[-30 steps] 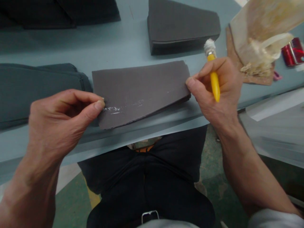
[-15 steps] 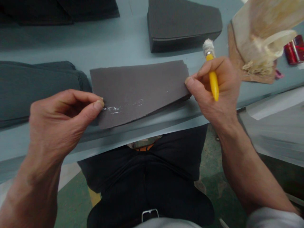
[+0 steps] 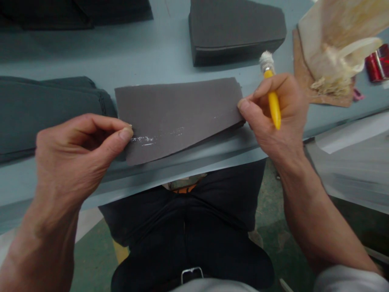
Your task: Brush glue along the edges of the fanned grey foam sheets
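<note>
A grey tapered sheet point(image 3: 182, 109) lies at the front of the table, wet glossy white streaks across its lower left part. Its left edge is pinched between the thumb and index finger of my left hand point(image 3: 75, 154). Over at the right end, my right hand point(image 3: 278, 113) has its thumb and finger closed on the sheet's edge. That same hand also grips a yellow-handled brush point(image 3: 273, 101), its white-coated bristles pointing away from me. Dark layers show under the sheet's lower right edge; how many is hidden.
Behind the sheet stands a stack of similar grey pieces point(image 3: 237, 28). More dark pieces point(image 3: 45, 113) lie at left, and black ones point(image 3: 115, 10) at the back left. At right, a stained whitish plastic container point(image 3: 337, 36) rests on brown board point(image 3: 299, 61), near a red shiny object point(image 3: 377, 65).
Almost nothing differs. My left hand has shifted very slightly left, while the sheet and the brush keep nearly the same place.
</note>
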A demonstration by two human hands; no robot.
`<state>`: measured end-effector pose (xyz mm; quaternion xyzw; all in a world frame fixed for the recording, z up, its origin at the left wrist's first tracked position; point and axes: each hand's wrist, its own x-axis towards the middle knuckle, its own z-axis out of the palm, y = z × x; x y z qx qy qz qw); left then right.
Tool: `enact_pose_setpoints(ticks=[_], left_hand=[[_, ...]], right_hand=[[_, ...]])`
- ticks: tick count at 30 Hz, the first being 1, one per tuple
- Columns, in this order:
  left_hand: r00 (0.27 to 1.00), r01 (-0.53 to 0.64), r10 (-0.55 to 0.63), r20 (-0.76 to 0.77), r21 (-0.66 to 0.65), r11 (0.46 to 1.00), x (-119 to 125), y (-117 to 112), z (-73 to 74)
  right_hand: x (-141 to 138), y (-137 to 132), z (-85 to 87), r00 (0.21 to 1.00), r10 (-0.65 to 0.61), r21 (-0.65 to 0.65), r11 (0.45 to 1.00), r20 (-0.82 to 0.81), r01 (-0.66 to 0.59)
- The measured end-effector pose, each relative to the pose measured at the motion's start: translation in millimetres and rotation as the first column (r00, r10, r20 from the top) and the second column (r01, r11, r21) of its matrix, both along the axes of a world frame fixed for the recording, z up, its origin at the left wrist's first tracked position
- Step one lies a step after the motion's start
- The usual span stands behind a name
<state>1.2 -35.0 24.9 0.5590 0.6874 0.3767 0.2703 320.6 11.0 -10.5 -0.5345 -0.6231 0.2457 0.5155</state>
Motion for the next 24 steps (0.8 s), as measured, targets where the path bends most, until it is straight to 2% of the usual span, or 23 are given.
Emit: enact_pose_setpoints(ticks=[7, 13, 18, 24], left_hand=[[1.000, 0.010, -0.010, -0.012, 0.008, 1.000, -1, 0, -1.1], [0.998, 0.041, -0.038, -0.054, 0.040, 0.998, -5, 0, -6.3], [0.999, 0.030, -0.029, -0.028, 0.028, 0.999, -3, 0, -5.1], [0.997, 0.040, -0.038, -0.073, 0.031, 0.999, -3, -1, -8.4]], right_hand=[[3, 2, -5.3, 1.000, 0.019, -0.002, 1.000, -0.016, -0.019], [11, 6, -12.0, 0.996, 0.083, 0.027, 0.996, -0.033, -0.082], [13, 8, -14.9, 0.997, 0.078, 0.031, 0.997, -0.015, -0.077], [16, 10, -17.8, 0.995, 0.096, 0.024, 0.995, -0.004, -0.096]])
